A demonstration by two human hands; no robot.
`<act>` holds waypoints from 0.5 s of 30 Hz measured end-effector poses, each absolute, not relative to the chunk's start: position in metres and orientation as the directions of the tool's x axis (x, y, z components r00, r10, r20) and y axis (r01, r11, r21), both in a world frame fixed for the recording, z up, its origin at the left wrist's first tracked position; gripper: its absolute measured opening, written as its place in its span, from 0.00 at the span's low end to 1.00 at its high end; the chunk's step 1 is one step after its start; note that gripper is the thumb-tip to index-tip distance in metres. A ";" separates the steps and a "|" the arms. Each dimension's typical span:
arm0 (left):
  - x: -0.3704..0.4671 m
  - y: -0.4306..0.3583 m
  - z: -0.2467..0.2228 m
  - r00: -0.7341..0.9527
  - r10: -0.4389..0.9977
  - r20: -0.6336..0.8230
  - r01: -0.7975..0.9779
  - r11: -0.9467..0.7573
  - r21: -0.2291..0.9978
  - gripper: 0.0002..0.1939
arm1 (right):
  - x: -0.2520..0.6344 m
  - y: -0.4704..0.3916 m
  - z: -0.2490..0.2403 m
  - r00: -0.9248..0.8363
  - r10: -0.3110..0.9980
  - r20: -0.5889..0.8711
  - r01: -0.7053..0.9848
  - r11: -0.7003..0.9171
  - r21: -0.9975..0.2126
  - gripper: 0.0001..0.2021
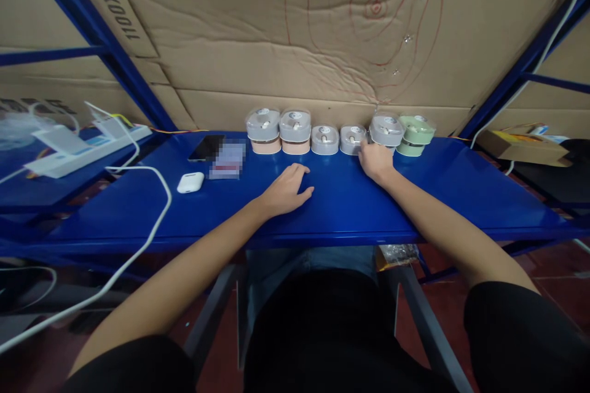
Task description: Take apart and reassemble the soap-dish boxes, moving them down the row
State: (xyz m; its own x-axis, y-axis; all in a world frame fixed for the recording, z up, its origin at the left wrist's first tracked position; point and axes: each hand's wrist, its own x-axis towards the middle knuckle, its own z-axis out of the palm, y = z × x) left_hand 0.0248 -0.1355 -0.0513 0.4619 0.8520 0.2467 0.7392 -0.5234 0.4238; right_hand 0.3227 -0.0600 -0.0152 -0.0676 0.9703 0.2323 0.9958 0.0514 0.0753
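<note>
My left hand (286, 191) rests low over the blue tabletop, its thumb and fingers apart with nothing between them. Along the back of the table runs a row of small rounded containers with clear domed lids. My right hand (377, 161) is closed, fingers curled at the right side of a single grey container (351, 141); its fingertips are partly hidden. Just behind that hand is a grey stack (386, 129), beside a green stack (416, 134). To the left are another single grey container (325, 140) and two grey-over-pink stacks, the nearer one (295, 130) and the leftmost (263, 130).
On the table's left lie a white earbud case (190, 182), a dark phone (206, 148) and a blurred-out flat item (227, 159). A white cable (159, 202) crosses the left edge near a power strip (92, 148). Cardboard (258, 73) walls the back; an open carton (525, 147) stands right.
</note>
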 end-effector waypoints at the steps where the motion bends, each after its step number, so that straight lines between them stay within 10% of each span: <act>1: 0.024 -0.135 -0.051 0.466 0.850 0.246 0.738 -0.527 0.422 0.25 | 0.323 -0.060 -0.015 -0.064 0.971 0.230 0.995 0.044 0.090 0.20; 15: 0.023 -0.133 -0.055 0.458 0.842 0.285 0.724 -0.540 0.430 0.23 | 0.254 -0.041 -0.035 -0.519 0.784 0.342 0.836 0.549 0.011 0.47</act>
State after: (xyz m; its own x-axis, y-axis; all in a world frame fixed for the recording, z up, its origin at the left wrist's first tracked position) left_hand 0.0234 -0.1332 -0.0552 0.4580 0.8419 0.2853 0.7241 -0.5395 0.4296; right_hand 0.2545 -0.0411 -0.0348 -0.5188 0.7835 0.3419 0.8360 0.5486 0.0113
